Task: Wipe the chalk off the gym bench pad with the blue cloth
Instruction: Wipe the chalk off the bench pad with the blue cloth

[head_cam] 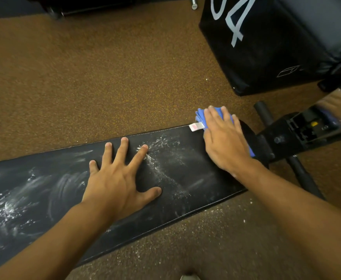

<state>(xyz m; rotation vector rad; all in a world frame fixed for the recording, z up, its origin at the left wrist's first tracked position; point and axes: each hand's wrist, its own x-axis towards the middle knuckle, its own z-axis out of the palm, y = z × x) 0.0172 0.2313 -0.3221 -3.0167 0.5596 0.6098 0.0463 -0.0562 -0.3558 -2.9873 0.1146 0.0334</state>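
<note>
While the left hand (117, 178) lies flat w/ fingers spread wide on the black bench pad (196, 178), holding nothing, the right hand (224, 138) presses palm-down on the blue cloth (200, 116) at the pad's far right end. The cloth is bunched under the fingers; a white tag (196, 126) sticks out to the left. White chalk (159, 158) streaks cover the pad btwn the hands & further left. A black padded box (266, 47) sits on the brown floor (84, 77) beyond.

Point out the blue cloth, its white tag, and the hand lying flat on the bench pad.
blue cloth (201, 115): head view, bunched far edge.
white tag (196, 126): head view, its middle.
left hand (119, 178): head view, back of hand.
</note>
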